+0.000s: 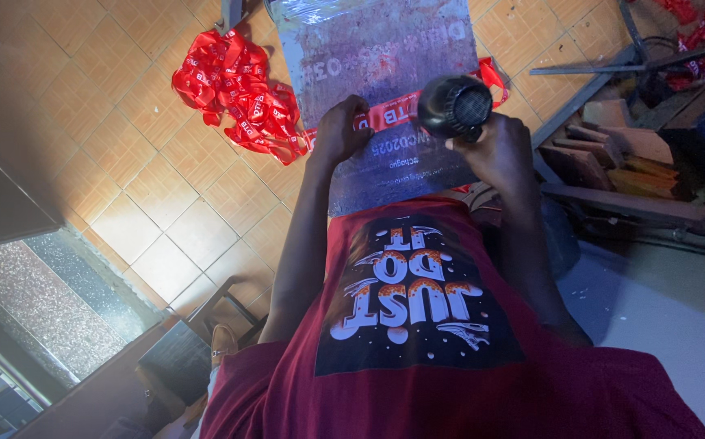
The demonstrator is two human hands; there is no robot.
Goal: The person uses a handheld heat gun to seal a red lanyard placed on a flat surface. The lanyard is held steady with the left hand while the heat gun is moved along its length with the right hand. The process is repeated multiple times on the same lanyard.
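1. The tiled floor (165,203) carries a loose heap of red ribbon (234,89) to the person's left.
2. A grey printing board (385,57) rests on the lap, its near edge against the maroon shirt (417,325).
3. One red ribbon strip (389,112) lies flat across the board's middle, edge to edge.
4. The right hand (503,150) has its grip clamped on a black handheld dryer (454,106), held close above the strip near the board's right edge.
5. The left hand (340,130) presses the strip flat, fingers together, just beside the dryer.
6. Judgement: doing this well means keeping the strip taut and flat, the dryer close without touching, and pinning fingers off the fresh print.
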